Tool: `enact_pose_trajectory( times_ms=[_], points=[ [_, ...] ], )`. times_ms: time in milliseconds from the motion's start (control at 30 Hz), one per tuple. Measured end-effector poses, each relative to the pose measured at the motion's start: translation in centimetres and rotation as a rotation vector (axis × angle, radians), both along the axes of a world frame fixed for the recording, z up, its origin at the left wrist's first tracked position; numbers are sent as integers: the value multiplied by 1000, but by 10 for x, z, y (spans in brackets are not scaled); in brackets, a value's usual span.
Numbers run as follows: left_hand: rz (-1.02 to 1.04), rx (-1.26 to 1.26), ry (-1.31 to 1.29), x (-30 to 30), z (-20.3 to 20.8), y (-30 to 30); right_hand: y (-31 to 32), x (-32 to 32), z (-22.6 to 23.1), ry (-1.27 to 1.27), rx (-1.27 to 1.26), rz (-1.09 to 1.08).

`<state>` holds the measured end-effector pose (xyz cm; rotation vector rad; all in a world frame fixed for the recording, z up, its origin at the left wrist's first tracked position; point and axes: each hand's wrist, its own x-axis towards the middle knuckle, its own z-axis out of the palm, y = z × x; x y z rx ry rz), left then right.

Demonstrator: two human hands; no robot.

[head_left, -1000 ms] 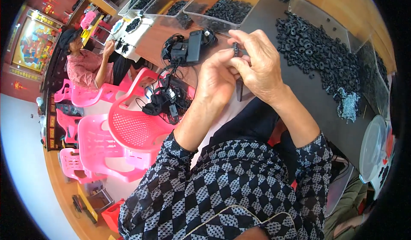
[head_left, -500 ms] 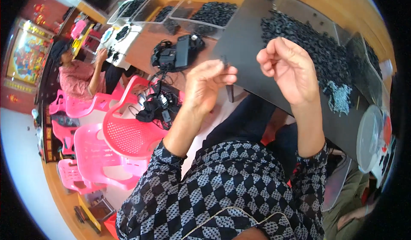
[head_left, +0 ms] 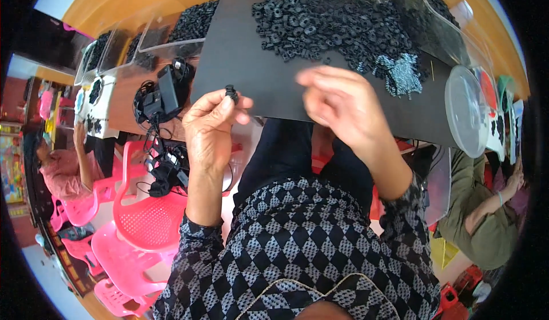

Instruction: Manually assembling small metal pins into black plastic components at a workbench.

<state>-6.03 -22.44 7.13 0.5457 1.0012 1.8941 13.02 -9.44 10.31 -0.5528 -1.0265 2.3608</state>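
Hands, with clock directions read from the centre of the view. The left hand (head_left: pixel 207 130), toward 10 o'clock, pinches a ridged black part (head_left: pixel 231 94) between thumb and forefinger; the part stands at 11 o'clock, its upper end above the thumb tip, over the near edge of the dark tabletop (head_left: pixel 233 51). The right hand (head_left: pixel 350 110), at 2 o'clock, is blurred, its fingers loosely bent and well apart from the part; whether it grips anything cannot be told. A pile (head_left: pixel 311 24) of small black pieces, many of them ring-shaped, spreads at 1 o'clock. A pale blue-grey bundle (head_left: pixel 401 74) touches its lower right side at 2 o'clock, with a thin stick (head_left: pixel 432 70) just beyond. Near 3 o'clock is a translucent disc (head_left: pixel 464 114). A clear bin (head_left: pixel 166 50) of black pieces lies at 11 o'clock; black devices (head_left: pixel 167 93) with cables lie at 10 o'clock.
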Motion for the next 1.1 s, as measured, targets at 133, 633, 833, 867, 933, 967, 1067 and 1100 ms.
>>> enact_pose_trajectory(
  times_ms=[133,633,833,867,933,967,1067,1100],
  points=[
    [-54,-36,-66,21,1,19,40,-46,-26,-131,-201,-84],
    [4,-127,63,-17,8,0,-16,-86,-1,-261,819,-89],
    [-95,-53,-77,-60,2,-24,-19,-126,22,-345,994,128],
    [-93,-56,-29,-66,2,-28,-21,-133,28,-415,1071,199],
    [-57,-58,-18,-71,3,-34,-25,-147,30,-490,1172,240],
    [-24,-95,14,-73,3,-37,-26,-152,30,-485,1175,243],
    [77,-183,87,-76,7,-45,-33,-169,25,-548,1170,317],
    [137,-230,127,-77,8,-48,-36,-176,23,-562,1197,323]
  ],
)
